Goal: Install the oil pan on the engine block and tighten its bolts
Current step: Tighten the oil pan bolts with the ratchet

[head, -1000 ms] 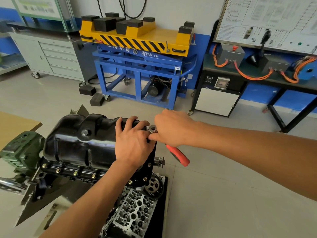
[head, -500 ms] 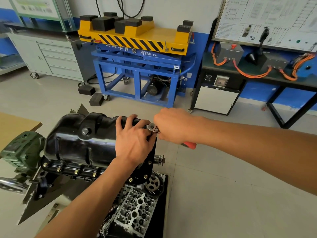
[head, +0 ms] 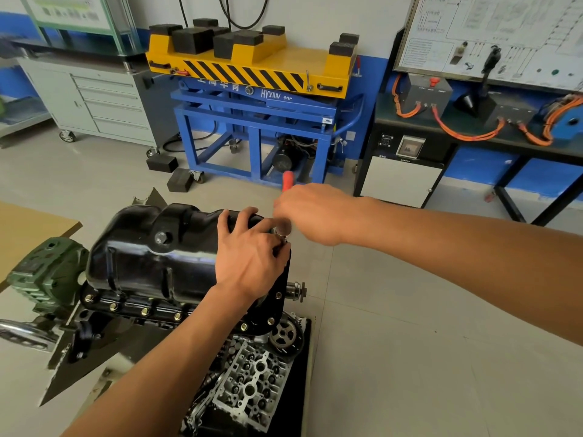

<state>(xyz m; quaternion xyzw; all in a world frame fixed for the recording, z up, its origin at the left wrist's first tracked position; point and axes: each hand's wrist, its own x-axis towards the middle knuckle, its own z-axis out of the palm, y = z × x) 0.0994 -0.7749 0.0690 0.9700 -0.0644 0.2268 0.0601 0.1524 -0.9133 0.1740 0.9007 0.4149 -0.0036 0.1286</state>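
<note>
Oil pan (head: 151, 257) bolt, end corner: your right hand (head: 312, 212) is closed round the ratchet (head: 287, 181). Its red handle has swung from your near right side to point away from you, one full stroke within the last second. Your left hand (head: 252, 257) stays draped over the pan's end, fingertips pinching the socket (head: 283, 231) to steady it. The pan is seated on the engine block (head: 273, 305), and the flange bolts (head: 145, 311) on the near side are already fitted. Treat this corner bolt as still being run down; its seating cannot be confirmed from here.
</note>
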